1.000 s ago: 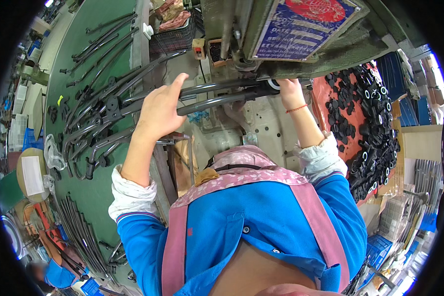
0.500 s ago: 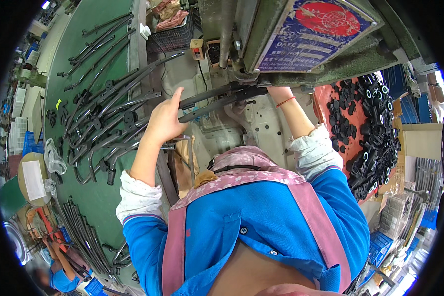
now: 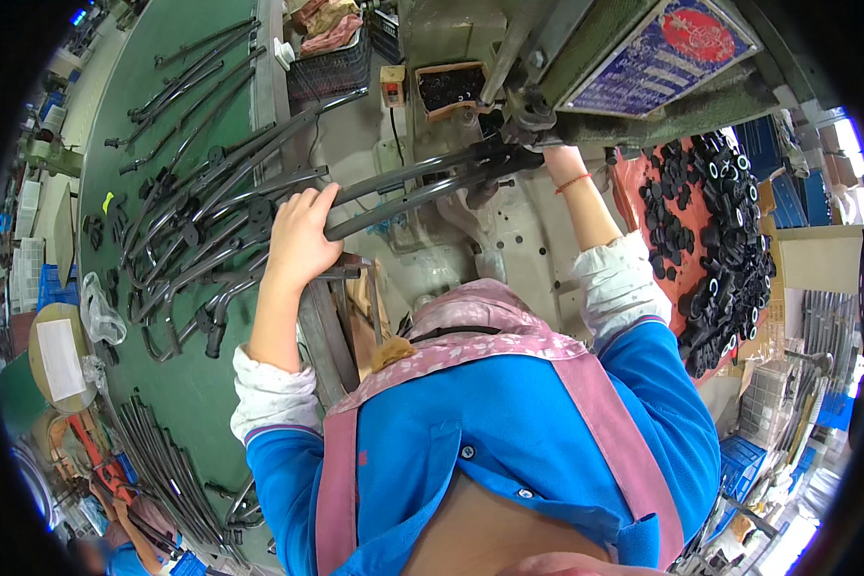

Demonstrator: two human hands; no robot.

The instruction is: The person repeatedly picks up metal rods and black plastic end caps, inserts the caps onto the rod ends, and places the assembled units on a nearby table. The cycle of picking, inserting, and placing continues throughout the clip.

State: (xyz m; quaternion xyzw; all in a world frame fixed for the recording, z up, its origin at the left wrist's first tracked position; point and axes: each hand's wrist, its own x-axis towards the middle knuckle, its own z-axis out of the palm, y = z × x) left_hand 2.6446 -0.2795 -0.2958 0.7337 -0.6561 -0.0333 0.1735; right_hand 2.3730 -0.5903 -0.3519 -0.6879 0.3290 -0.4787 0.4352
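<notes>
The left hand (image 3: 302, 230) is clenched around the near ends of 2 dark tubes (image 3: 403, 187), which lie side by side and run up to the right into the machine (image 3: 547, 106). The right hand (image 3: 552, 152) reaches to the far ends of the tubes, just under the machine's edge; it is mostly hidden there, so I cannot tell if it grips or is released. A red band (image 3: 574, 182) is on the right wrist. On the green desk (image 3: 178, 374) at the left lie many similar bent tubes (image 3: 202, 230). At the right, a heap of black round parts (image 3: 710, 240) rests on a red surface. A small tray (image 3: 448, 86) with dark parts stands near the machine.
</notes>
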